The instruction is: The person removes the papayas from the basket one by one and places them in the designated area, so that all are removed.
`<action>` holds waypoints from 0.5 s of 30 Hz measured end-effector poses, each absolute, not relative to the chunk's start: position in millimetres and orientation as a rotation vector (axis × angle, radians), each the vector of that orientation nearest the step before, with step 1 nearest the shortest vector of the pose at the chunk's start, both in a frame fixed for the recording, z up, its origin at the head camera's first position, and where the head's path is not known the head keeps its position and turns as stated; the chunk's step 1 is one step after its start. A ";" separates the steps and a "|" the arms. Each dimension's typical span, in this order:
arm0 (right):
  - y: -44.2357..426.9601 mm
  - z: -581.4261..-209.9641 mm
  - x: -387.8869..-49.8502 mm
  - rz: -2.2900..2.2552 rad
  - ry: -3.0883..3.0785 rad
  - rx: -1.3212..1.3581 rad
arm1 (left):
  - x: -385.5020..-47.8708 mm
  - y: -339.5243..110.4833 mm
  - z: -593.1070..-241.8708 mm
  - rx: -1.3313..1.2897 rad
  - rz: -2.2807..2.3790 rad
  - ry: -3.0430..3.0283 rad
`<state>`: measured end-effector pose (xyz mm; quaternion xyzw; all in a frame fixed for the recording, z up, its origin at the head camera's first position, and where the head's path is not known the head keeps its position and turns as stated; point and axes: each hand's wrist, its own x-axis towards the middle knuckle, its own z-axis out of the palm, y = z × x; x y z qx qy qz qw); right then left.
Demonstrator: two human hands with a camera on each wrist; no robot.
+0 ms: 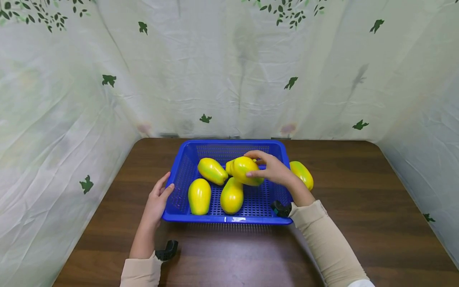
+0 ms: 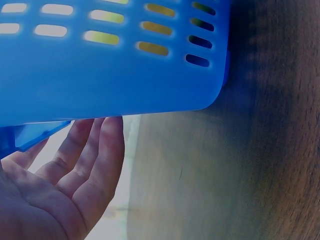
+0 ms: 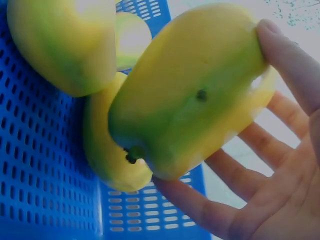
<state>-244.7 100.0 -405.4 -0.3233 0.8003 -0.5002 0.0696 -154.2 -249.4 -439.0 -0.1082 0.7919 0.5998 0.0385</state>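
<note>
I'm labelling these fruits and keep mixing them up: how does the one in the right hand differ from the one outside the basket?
The held fruit is gripped by the right hand; the outside fruit is not held. The held fruit is over the blue basket, while the outside fruit lies on the brown table. Both look yellow and glossy.

In the head view, the held papaya (image 1: 246, 171) is partly covering another papaya (image 1: 228, 168), and the blue plastic basket (image 1: 201, 219) is hiding one end of the outside papaya (image 1: 302, 174). In the left wrist view, the basket is concealing fingertips of the left hand (image 2: 72, 182). In the right wrist view, edges are cutting off the right hand (image 3: 265, 190) and the upper-left papaya (image 3: 62, 45).
</note>
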 end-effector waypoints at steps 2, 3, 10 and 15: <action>100.5 -403.6 -243.5 -1.530 2.425 -0.956 | -154.2 -249.4 -439.1 -0.332 1.842 2.425; 100.7 -402.4 -242.7 -1.539 2.434 -0.946 | -154.2 -249.4 -439.2 -0.331 1.844 2.424; 103.3 -391.7 -237.1 -1.595 2.487 -0.845 | -154.3 -249.9 -440.2 -0.322 1.862 2.419; 106.5 -384.2 -232.5 -1.694 2.455 -0.775 | -154.7 -249.7 -440.8 -0.324 1.862 2.420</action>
